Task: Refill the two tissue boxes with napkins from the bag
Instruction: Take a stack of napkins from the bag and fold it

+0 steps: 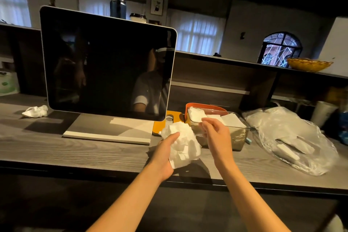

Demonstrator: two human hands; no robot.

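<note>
Napkins (183,143), soft crumpled white wad, clasped in my left grip (165,156) above the wood-grain worktop (56,147). Right grip (216,132) loose, released, beside the clear rectangular tissue box (239,137).

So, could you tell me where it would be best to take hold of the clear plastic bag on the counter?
Probably at the loose, crumpled film of the plastic bag at its near-left edge, pinched from above with the right hand, which hovers closest. The flat napkins weigh down its middle, so the slack edge should lift more easily.

Single head-mounted view from my own position, wide-angle, facing forward and down, close over the near tabletop (94,147) edge.
</note>
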